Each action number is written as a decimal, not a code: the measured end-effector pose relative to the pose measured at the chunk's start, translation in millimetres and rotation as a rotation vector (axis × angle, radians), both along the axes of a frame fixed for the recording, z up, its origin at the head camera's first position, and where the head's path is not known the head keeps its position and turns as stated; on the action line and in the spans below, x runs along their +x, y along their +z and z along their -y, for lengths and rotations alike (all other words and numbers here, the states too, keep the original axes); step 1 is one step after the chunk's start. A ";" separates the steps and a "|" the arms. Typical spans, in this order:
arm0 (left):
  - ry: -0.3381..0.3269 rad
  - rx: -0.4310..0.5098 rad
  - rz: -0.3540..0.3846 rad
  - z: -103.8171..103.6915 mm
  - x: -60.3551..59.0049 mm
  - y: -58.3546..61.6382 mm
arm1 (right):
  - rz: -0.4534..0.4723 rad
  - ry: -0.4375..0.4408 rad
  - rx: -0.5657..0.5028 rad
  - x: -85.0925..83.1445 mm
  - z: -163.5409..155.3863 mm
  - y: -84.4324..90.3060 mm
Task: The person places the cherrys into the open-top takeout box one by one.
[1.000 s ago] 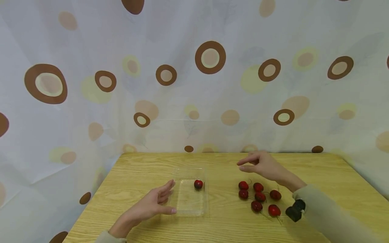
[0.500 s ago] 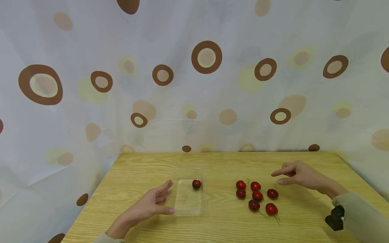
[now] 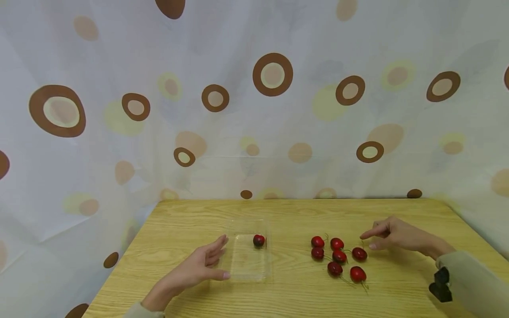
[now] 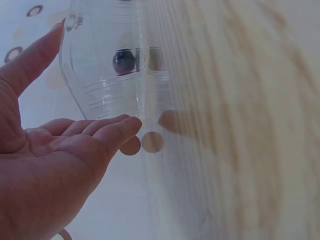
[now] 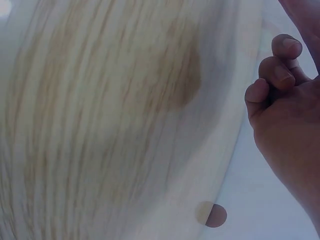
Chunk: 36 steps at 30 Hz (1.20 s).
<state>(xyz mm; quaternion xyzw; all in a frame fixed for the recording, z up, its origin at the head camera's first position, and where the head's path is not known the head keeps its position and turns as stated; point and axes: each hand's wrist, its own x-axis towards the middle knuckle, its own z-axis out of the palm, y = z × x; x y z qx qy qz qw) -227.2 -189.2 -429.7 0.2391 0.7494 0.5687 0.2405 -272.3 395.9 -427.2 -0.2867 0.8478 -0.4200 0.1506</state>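
A clear plastic box [image 3: 249,267] stands on the table with one dark red cherry [image 3: 259,240] inside, near its far right corner. At the box's left side is my left hand [image 3: 199,265], fingers and thumb spread; in the left wrist view its fingertips reach the box wall, though firm contact cannot be told. To the right, several stemmed cherries [image 3: 339,256] lie loose in a group. My right hand [image 3: 399,238] hovers by the rightmost cherry [image 3: 359,254], close to its stem, index finger and thumb apart. Its other fingers [image 5: 276,74] are curled, with nothing visible in them.
The wooden table [image 3: 294,291] runs back to a patterned curtain [image 3: 302,110] that also hangs along the left and right. A black device [image 3: 440,285] is strapped at the right wrist.
My right hand has swung right, from behind the cherries to their right side, then lowered slightly toward the rightmost one. My left hand and the box stay in place.
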 end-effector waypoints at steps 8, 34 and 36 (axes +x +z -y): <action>0.003 0.006 0.002 -1.7 0.7 3.3 | -0.042 0.044 -0.028 -4.9 0.5 -7.2; -0.014 0.027 0.006 -2.3 0.4 4.7 | -0.140 -0.014 0.006 -2.0 3.4 -19.9; -0.017 0.030 0.008 -2.1 0.3 4.8 | -0.138 -0.015 0.003 -1.1 3.3 -20.4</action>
